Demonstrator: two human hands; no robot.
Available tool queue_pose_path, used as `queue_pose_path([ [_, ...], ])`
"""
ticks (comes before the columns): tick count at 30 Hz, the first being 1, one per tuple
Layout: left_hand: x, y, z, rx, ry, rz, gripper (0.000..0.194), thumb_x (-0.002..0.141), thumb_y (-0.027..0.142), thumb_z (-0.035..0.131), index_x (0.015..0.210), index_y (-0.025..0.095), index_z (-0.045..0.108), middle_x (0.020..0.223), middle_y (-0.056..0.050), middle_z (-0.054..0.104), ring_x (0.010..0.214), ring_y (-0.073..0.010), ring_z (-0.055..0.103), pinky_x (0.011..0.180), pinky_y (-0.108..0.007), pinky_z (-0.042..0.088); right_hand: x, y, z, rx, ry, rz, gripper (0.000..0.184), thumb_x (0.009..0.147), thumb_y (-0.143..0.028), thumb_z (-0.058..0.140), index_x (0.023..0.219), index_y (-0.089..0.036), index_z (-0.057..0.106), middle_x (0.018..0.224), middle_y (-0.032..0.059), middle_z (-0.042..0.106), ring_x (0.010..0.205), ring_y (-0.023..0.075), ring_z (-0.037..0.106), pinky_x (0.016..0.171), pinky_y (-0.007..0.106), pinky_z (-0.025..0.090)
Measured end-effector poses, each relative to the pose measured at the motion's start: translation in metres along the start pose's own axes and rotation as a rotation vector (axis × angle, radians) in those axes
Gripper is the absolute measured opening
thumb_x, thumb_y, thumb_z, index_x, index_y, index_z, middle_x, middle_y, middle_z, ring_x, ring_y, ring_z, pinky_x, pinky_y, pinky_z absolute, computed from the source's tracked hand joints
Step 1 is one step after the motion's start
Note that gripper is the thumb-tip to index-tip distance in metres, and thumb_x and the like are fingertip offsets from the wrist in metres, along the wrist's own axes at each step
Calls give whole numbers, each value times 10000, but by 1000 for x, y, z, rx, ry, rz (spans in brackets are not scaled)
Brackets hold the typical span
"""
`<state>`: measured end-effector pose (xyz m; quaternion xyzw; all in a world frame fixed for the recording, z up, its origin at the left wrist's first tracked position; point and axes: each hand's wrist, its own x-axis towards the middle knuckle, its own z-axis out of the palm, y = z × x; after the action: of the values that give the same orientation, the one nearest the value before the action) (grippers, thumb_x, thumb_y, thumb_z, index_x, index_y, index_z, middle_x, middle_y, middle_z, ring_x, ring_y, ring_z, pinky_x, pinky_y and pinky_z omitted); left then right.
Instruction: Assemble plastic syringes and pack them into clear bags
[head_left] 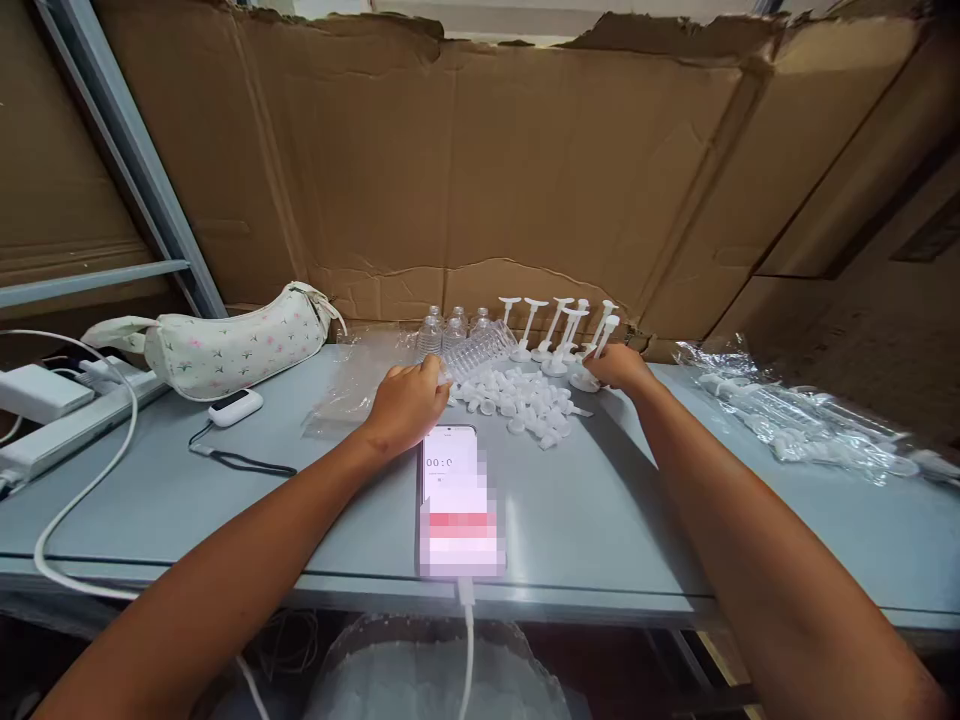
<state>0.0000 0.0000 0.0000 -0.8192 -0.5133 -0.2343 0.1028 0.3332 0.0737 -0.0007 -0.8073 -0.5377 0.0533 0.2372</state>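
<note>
My left hand rests on the grey table with its fingers curled at the left edge of a heap of small white plastic caps; what the fingers hold is hidden. My right hand is closed round a white plastic stem piece standing on a round base. A row of several similar white T-shaped stems stands just behind the heap. Small clear ribbed bottles stand and lie behind my left hand.
A phone showing a timer lies in front of my hands, with a white cable to the table edge. A floral pouch, a small white device and power strips are left. Clear plastic bags lie right. Cardboard walls stand behind.
</note>
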Motion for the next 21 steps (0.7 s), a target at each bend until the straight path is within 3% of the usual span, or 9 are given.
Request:
queue_pose_path([
  [4, -2, 2, -1, 4, 21, 15, 128, 912, 229, 396, 919, 171, 510, 710, -50, 674, 746, -235, 658, 728, -352, 427, -18, -13, -13, 102, 84, -24, 288, 813, -263, 557, 1007, -94, 686, 1045, 219, 679, 1007, 338, 639, 794, 412, 500],
  [7, -3, 4, -1, 3, 11, 19, 140, 916, 230, 393, 913, 172, 520, 689, -48, 670, 746, -242, 660, 738, -362, 429, -39, -30, -23, 262, 91, -100, 350, 910, -312, 427, 1143, -132, 615, 1066, 156, 685, 940, 232, 671, 752, 328, 538],
  [8, -3, 4, -1, 2, 8, 21, 148, 919, 232, 389, 916, 171, 524, 681, -44, 668, 744, -240, 661, 745, -364, 429, -47, -37, -26, 367, 54, -154, 360, 934, -322, 376, 1170, -157, 592, 1059, 121, 690, 891, 185, 680, 726, 287, 549],
  [11, -4, 4, 1, 1, 10, 33, 166, 927, 253, 389, 938, 168, 531, 679, -32, 667, 736, -225, 661, 761, -361, 430, -74, -56, -30, 984, -166, -333, 294, 902, -335, 450, 1096, -173, 600, 1053, 93, 680, 819, 151, 671, 723, 288, 571],
  [13, -5, 5, 1, 8, 18, 42, 178, 927, 271, 395, 962, 163, 532, 694, -31, 671, 736, -220, 663, 758, -356, 434, -90, -66, -28, 1154, -268, -353, 238, 872, -338, 512, 1025, -188, 614, 1001, 70, 680, 767, 139, 654, 707, 293, 577],
  [17, -7, 5, 1, 35, 14, 50, 198, 917, 260, 405, 1027, 149, 528, 700, -30, 678, 744, -216, 667, 767, -350, 441, -111, -78, -14, 1245, -259, -363, 269, 845, -423, 562, 1007, -211, 603, 951, 49, 681, 818, 147, 650, 765, 317, 574],
  [21, -9, 6, -1, 7, 21, 33, 214, 907, 242, 408, 1060, 149, 524, 704, -40, 684, 772, -231, 669, 753, -347, 444, -120, -80, 4, 1292, -221, -406, 372, 730, -484, 692, 982, -219, 618, 1007, 37, 683, 931, 163, 652, 882, 337, 540],
])
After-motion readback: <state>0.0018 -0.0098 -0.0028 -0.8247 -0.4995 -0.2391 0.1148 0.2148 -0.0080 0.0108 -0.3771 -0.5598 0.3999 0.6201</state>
